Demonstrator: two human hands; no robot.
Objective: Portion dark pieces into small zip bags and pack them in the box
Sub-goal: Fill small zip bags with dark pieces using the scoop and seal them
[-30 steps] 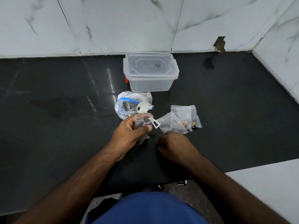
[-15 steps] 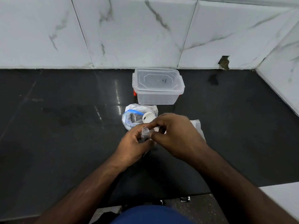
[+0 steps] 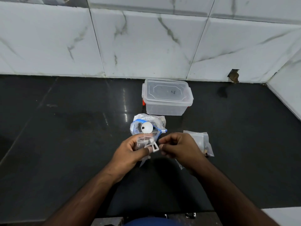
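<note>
Gripping small zip bag (image 3: 143,141), left hand (image 3: 130,152), scoop (image 3: 150,141) seemingly too.

You are standing at what looks like a kitchen counter in a home: the surface (image 3: 65,144) is a polished black stone slab that reflects the light, and it meets a wall (image 3: 146,46) of glossy white tiles with grey marble veins. The tiled wall turns a corner on your right side, and one tile has a small broken hole (image 3: 233,75) near the surface. A clear plastic storage box (image 3: 166,98) with a lid stands close to the wall, as is common in a household kitchen.
</note>
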